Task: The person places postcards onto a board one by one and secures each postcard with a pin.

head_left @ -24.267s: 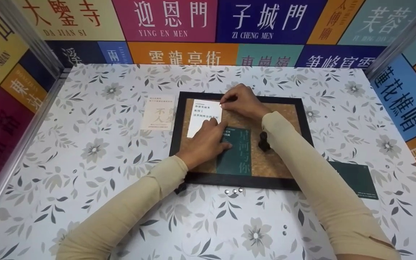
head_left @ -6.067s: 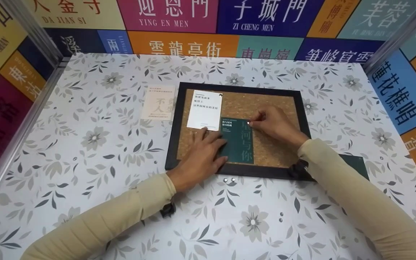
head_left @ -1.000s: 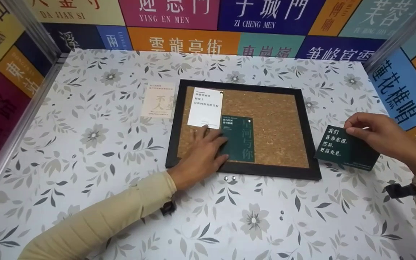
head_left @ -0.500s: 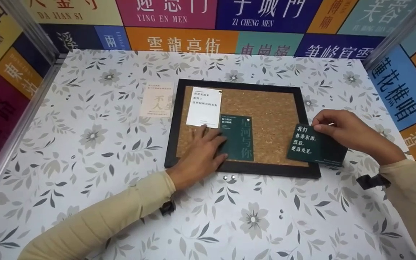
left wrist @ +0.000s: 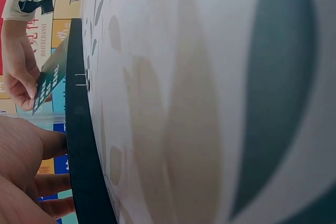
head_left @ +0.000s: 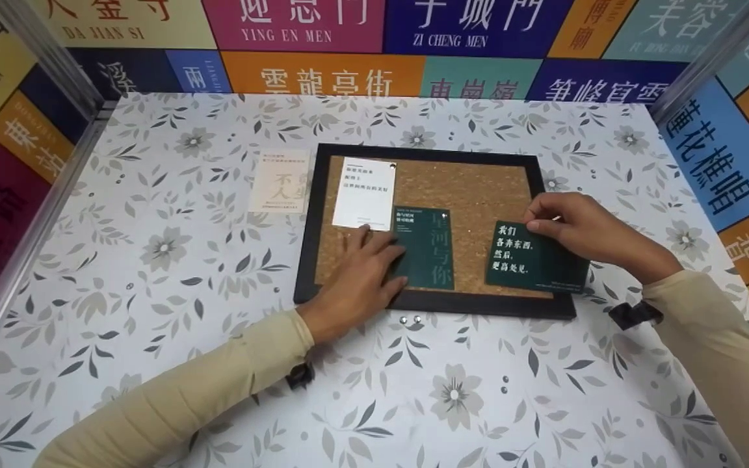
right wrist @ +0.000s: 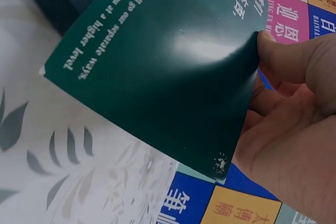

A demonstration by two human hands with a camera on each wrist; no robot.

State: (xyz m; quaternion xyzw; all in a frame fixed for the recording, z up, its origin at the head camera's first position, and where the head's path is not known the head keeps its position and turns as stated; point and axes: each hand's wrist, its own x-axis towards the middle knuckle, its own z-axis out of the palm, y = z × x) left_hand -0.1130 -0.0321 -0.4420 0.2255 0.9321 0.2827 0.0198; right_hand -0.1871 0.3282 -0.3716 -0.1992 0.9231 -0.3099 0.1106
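Since half a second ago, we see the lettered green card (head_left: 521,270) moved leftward with the right hand (head_left: 586,227), from over the right rail of the black frame (head_left: 478,305) to mostly over the bare cork (head_left: 472,185). Its white writing reads 我们各奔东西, 然后, 更高处见; in the right wrist view we make out "We'll go our separate ways" and "will see you at a higher level". The right hand pinches this card between thumb and fingers by its upper edge; the left wrist view shows it tilted above the frame. The left hand (head_left: 358,279) stays where it was, fingers apart, resting on the board, its fingertips at the lower edge of the white card (head_left: 363,208). We read 星河与你 on the pinned green card (head_left: 423,250), just right of that hand. Left of the frame lies a pale card (head_left: 280,195) with a large 不 and 人. Two pins (head_left: 404,320) sit near the front rail. The wall panels (head_left: 322,71) read YING EN MEN, ZI CHENG MEN and DA JIAN SI.
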